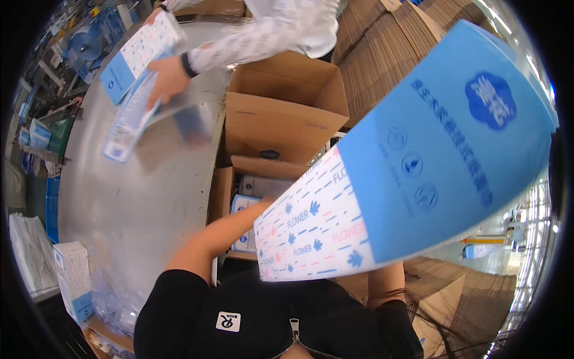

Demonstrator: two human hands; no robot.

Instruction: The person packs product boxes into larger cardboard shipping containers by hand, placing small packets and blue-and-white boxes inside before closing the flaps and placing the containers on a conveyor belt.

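A large blue-and-white tissue pack [442, 143] is held up close in front of me, tilted, and covers much of the right side. My right forearm [386, 283] rises behind it; the right hand is hidden there, with the pack aloft on that side. My left hand [268, 202] reaches over an open cardboard carton [222, 194], blurred and partly covered by the pack's corner, so its fingers do not show. Inside that carton lie a blue-and-white pack [244, 204] and a grey-looking one [263, 186].
Across the metal table [161, 197], a co-worker's hand [169, 78] handles similar packs [128, 125]. Another open carton [281, 116] stands beyond mine. Stacked flattened cardboard [382, 54] rises behind it. One white-and-blue pack [73, 275] stands at the lower left.
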